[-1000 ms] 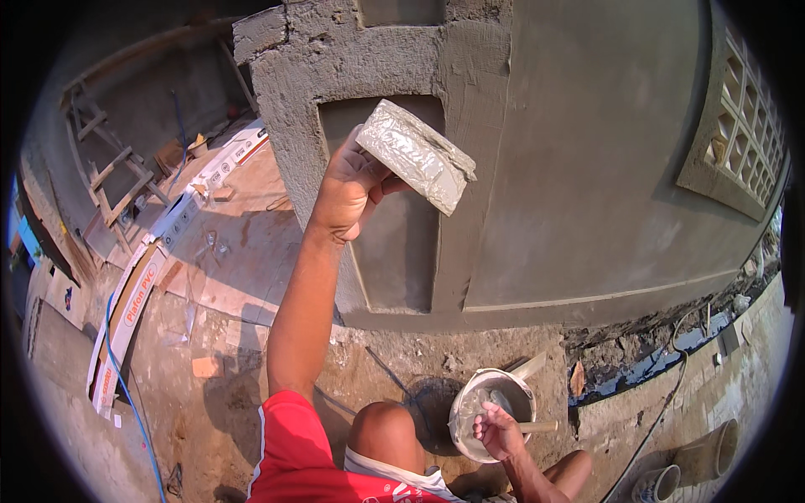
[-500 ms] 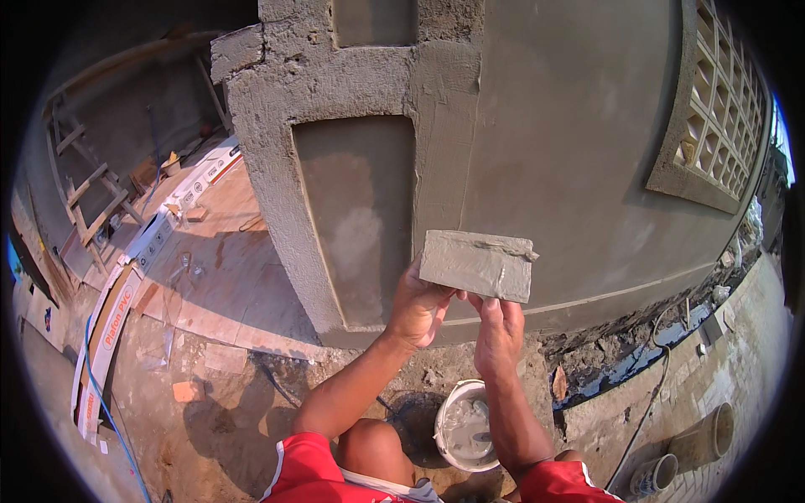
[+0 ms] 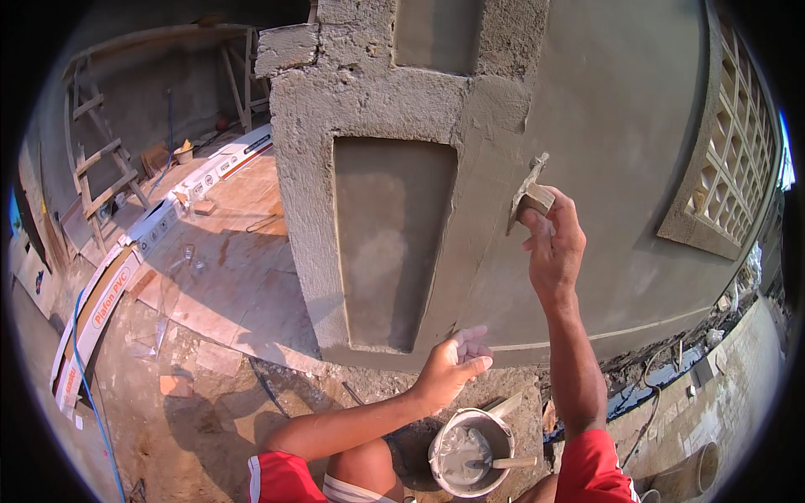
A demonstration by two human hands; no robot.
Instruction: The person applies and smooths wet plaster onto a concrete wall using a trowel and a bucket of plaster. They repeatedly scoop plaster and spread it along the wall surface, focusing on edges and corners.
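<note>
My right hand [image 3: 555,247] grips a plastering float [image 3: 537,201] by the block on its back. The float is seen nearly edge-on at the grey plastered wall [image 3: 612,109], with wet mortar along its upper edge; whether its face touches the wall I cannot tell. Lower down, my left hand [image 3: 455,365] is empty, fingers apart, near the foot of the wall beside the recessed panel [image 3: 390,243]. Below it stands a bucket [image 3: 436,457] of wet grey mortar, with a handled tool [image 3: 513,463] resting in it.
A lattice vent block [image 3: 734,142] is set in the wall at right. Long printed cartons [image 3: 105,306] and a blue hose [image 3: 90,377] lie at left. Wooden ladders [image 3: 105,168] stand behind the tiled floor [image 3: 243,277]. A brick piece [image 3: 176,386] lies on the ground; another bucket [image 3: 696,474] is at lower right.
My left hand has let go of the float and dropped lower. The right hand has carried the float up and right to the wall, turning it edge-on. The view has shifted left.
</note>
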